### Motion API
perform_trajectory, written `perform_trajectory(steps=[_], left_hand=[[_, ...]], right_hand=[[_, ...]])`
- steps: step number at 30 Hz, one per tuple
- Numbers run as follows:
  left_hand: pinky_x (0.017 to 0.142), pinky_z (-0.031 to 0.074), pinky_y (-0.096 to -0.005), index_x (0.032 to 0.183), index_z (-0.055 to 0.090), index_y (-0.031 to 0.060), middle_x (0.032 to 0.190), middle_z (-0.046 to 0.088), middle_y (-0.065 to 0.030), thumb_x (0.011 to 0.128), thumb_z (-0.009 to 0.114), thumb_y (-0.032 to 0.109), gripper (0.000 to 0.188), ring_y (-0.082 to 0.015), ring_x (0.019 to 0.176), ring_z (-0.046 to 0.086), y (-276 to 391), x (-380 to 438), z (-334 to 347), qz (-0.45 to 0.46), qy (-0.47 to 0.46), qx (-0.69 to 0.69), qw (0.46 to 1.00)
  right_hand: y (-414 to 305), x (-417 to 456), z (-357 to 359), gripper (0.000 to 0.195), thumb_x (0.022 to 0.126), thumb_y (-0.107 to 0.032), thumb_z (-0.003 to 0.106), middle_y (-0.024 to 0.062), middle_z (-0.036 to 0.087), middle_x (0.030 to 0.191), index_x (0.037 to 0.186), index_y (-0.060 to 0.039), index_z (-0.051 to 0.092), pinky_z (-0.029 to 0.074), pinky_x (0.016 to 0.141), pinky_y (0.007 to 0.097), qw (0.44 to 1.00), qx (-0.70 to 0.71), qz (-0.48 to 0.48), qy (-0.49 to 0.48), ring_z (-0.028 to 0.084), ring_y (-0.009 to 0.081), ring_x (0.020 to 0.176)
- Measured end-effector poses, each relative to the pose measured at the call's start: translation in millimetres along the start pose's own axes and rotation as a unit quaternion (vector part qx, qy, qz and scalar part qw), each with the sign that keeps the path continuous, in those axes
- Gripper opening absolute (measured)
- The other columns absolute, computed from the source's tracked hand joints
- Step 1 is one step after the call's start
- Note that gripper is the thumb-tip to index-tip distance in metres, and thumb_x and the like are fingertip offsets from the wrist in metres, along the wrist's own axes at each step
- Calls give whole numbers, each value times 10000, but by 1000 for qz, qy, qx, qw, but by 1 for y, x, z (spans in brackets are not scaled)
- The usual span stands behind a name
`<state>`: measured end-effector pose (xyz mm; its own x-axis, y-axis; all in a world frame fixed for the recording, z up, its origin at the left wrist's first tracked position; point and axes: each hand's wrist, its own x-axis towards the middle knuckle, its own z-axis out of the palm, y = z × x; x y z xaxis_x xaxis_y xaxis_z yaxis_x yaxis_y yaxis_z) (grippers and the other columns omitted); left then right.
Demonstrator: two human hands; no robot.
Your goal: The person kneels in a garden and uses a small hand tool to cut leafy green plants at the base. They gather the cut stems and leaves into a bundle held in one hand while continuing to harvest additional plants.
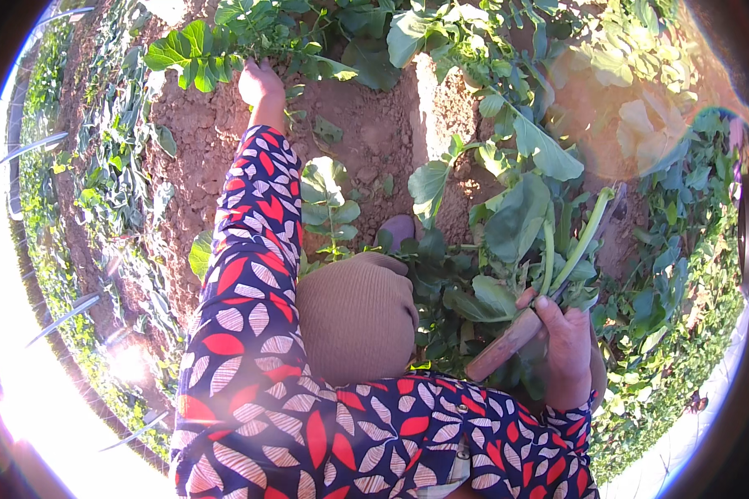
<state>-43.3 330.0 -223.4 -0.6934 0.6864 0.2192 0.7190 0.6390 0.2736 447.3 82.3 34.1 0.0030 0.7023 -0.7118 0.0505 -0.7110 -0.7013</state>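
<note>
My left hand (262, 84) reaches far forward to the base of a leafy green plant (196, 56) at the upper left; its fingertips are partly hidden by leaves. At the lower right, my right hand (564, 340) is closed around a wooden handle (505, 346), with cut green stalks (580, 249) rising beside it. A dark, narrow blade-like part seems to run up from the handle along the stalks, mostly hidden. Broad green leaves (518, 218) hang just beyond that hand.
My bent knee (355, 318) and a shoe tip (396, 231) are in the middle, over brown soil (374, 137). A small leafy plant (330, 212) stands by the knee. Rows of leafy crops (118, 162) run along both sides. Sun glare whitens the left rim.
</note>
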Motion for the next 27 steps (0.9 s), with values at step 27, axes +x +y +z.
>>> perform_trajectory(steps=[27], left_hand=[[629,458,-245,824,574,27,993,659,-136,1001,423,360,406,-129,759,557,80,-165,-279,-64,-347,-658,665]], right_hand=[[-5,-7,3,195,936,-221,564,-12,644,791,916,-42,637,386,497,188,987,-25,-148,-57,492,31,583]])
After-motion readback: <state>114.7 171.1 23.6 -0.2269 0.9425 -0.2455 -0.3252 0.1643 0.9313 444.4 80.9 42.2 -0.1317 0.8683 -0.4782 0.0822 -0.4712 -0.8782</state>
